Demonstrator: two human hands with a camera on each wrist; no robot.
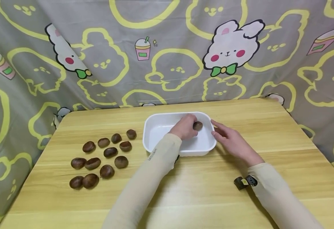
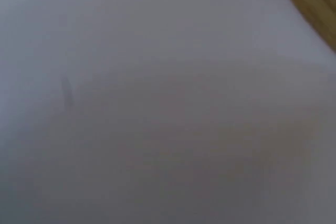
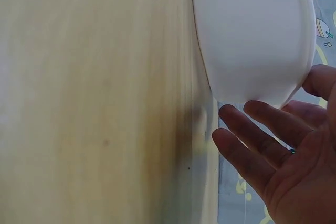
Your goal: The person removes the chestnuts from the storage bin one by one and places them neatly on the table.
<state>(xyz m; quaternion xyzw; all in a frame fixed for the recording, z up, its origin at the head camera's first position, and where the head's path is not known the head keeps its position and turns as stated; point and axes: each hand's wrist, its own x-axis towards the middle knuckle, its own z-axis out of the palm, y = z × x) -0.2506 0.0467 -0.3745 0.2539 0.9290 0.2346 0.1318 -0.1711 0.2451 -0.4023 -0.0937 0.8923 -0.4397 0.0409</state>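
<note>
Inside the white plastic tray [image 1: 161, 128], my left hand [image 1: 185, 127] reaches down near the right end, its fingers bent about a brown chestnut [image 1: 198, 126]. Part of that chestnut is hidden behind the fingers. My right hand [image 1: 229, 140] holds the tray's right end, thumb at the rim and fingertips against the outer wall. In the right wrist view the lower fingers [image 3: 244, 156] are spread apart, off the wall. A blurred pale surface fills most of the left wrist view, and no fingers show there.
Several loose chestnuts [image 1: 107, 171] lie on the wooden table [image 1: 201, 197], left of the tray. A patterned grey curtain [image 1: 172, 41] hangs behind the table and along its sides. A small dark camera [image 1: 245, 182] sits at the right wrist.
</note>
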